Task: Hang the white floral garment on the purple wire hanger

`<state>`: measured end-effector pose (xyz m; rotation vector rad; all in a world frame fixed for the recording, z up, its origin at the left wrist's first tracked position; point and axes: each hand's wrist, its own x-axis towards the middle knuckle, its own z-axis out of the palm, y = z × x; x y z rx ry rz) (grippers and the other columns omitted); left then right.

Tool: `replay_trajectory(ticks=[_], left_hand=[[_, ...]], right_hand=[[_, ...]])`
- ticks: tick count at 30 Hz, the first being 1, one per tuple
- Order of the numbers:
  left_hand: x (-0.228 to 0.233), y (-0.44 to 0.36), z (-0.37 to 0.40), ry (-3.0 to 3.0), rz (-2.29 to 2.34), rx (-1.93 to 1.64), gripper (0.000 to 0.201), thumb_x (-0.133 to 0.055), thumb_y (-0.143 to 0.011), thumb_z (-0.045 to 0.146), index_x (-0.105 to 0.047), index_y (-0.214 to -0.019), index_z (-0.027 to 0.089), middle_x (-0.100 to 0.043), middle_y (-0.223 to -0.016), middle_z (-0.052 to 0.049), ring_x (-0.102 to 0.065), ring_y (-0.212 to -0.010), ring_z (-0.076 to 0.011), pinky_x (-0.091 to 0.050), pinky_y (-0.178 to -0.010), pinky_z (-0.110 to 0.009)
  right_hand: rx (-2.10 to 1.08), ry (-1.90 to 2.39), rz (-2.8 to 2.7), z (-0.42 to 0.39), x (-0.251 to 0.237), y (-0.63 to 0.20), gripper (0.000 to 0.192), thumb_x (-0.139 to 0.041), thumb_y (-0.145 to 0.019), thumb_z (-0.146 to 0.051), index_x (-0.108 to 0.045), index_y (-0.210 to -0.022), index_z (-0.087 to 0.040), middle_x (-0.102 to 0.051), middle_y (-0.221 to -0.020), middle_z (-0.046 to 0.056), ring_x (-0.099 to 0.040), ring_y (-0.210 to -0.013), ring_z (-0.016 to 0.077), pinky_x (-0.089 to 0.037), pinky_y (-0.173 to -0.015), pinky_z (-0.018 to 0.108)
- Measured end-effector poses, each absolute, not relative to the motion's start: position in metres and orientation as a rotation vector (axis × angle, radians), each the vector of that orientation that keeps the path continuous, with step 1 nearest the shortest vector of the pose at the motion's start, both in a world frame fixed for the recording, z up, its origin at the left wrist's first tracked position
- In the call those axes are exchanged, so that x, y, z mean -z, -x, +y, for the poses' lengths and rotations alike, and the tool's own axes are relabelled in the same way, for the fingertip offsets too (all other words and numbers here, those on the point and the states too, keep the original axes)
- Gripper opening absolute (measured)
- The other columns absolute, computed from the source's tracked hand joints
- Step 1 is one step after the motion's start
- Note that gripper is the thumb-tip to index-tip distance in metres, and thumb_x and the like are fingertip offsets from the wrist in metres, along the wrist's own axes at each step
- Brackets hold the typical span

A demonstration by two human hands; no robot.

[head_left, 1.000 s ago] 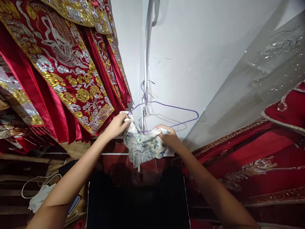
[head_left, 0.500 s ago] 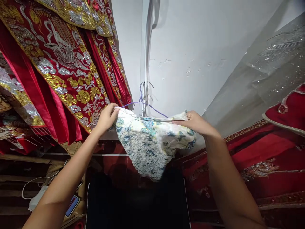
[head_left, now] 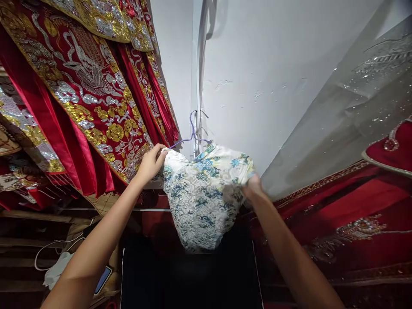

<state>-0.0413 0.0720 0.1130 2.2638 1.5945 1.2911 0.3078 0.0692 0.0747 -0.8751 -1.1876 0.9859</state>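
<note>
A white short-sleeved shirt [head_left: 199, 206] with a blue, green and yellow floral print hangs in front of me on a purple hanger [head_left: 193, 134]. The hanger's hook is caught at a pale upright pole, and both its arms run in under the shirt's shoulders. My left hand [head_left: 152, 163] pinches the shirt's left shoulder, thumb and fingers closed on the cloth near the hanger's end. At the right sleeve's edge, my right hand [head_left: 252, 187] grips the cloth; its fingers are blurred and partly hidden.
Red costumes [head_left: 93, 94] with gold and silver sequins hang close on the left. A red beaded garment [head_left: 347, 214] and a clear plastic cover [head_left: 370, 98] are at the right. Lower left, a phone [head_left: 103, 279] and a white cable [head_left: 40, 257] lie on a wooden slatted seat.
The right shoulder of the shirt now covers the hanger's right arm, which was bare before. My right hand has moved down and inward to the sleeve. The left hand stays at its shoulder.
</note>
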Motion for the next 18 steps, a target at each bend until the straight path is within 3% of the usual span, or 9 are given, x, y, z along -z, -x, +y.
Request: replay_trajectory(ticks=[6,11,14,18], left_hand=[[-0.120,0.022,0.084,-2.299,1.599,-1.423,0.030,-0.050,-0.094,0.045,-0.063,-0.105,0.019,-0.063,-0.108,-0.009,-0.057,-0.104,-0.0244,-0.042,-0.092,-0.036],[-0.140,-0.001,0.101,-2.058,1.256,-1.469,0.039,-0.053,-0.092,0.051,-0.059,-0.114,0.020,-0.063,-0.117,-0.009,-0.055,-0.111,-0.0234,-0.041,-0.098,-0.038],[-0.140,-0.001,0.100,-1.603,1.033,-1.450,0.044,-0.046,-0.093,0.059,-0.061,-0.099,0.019,-0.065,-0.092,-0.006,-0.060,-0.093,-0.0200,-0.047,-0.087,-0.034],[-0.130,0.005,0.069,-1.317,0.812,-1.394,0.048,-0.058,-0.087,0.061,-0.047,-0.063,0.021,-0.038,-0.053,0.004,-0.052,-0.063,-0.0154,-0.050,-0.081,-0.034]], right_hand=[[-0.972,0.877,-1.018,0.074,-0.098,-0.324,0.041,-0.071,-0.078,-0.055,-0.068,-0.102,-0.021,-0.073,-0.102,0.009,-0.069,-0.103,0.0288,-0.057,-0.087,0.042],[-0.913,0.873,-1.210,0.038,-0.128,-0.277,0.050,-0.059,-0.088,-0.058,-0.062,-0.122,-0.021,-0.071,-0.097,0.007,-0.070,-0.095,0.0263,-0.060,-0.080,0.040],[-1.033,0.849,-1.744,-0.007,-0.127,-0.252,0.050,-0.055,-0.093,-0.054,-0.059,-0.132,-0.023,-0.071,-0.101,0.007,-0.069,-0.095,0.0256,-0.060,-0.080,0.040],[-1.125,0.529,-2.425,-0.026,-0.111,-0.255,0.058,-0.075,-0.079,-0.047,-0.062,-0.131,-0.026,-0.063,-0.130,0.008,-0.059,-0.120,0.0290,-0.047,-0.105,0.045]])
